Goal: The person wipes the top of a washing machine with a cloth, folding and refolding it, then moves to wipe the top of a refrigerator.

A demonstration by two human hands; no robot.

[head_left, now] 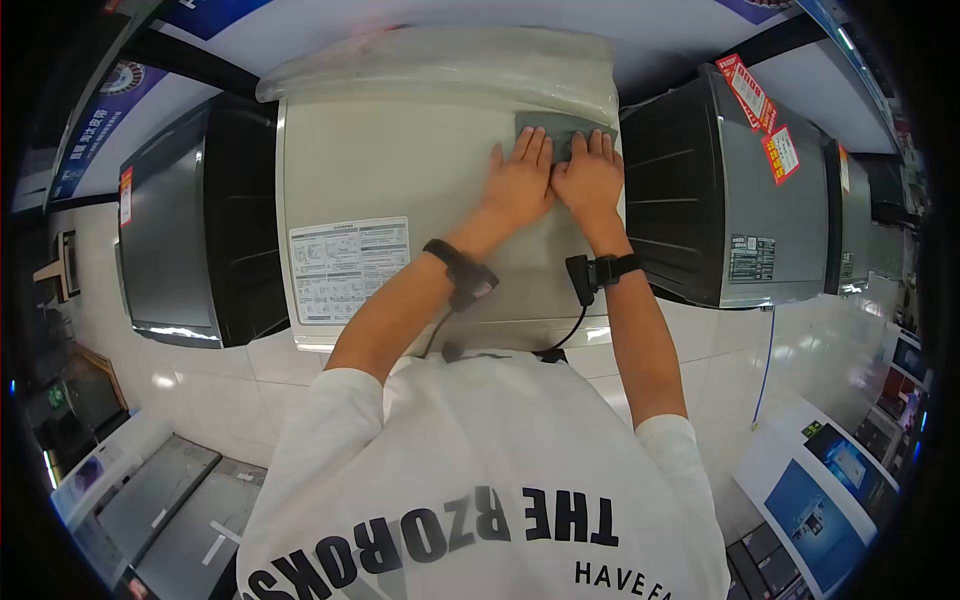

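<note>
Both my hands press on a grey-green cloth [565, 126] near the far right corner of a beige appliance top [450, 170]. My left hand [520, 172] rests with its fingertips on the cloth's near edge, thumb apart from the other fingers. Just to its right, my right hand [590, 172] has its fingertips on the cloth too, and the two hands touch. Each wrist wears a black strap with a cable. A printed instruction sheet [350, 270] lies at the left of the appliance top.
Clear plastic film [450, 65] is bunched along the appliance's back edge. A dark appliance [170, 220] stands at the left, another [770, 220] with red labels at the right. Boxes [815, 490] stand at the lower right.
</note>
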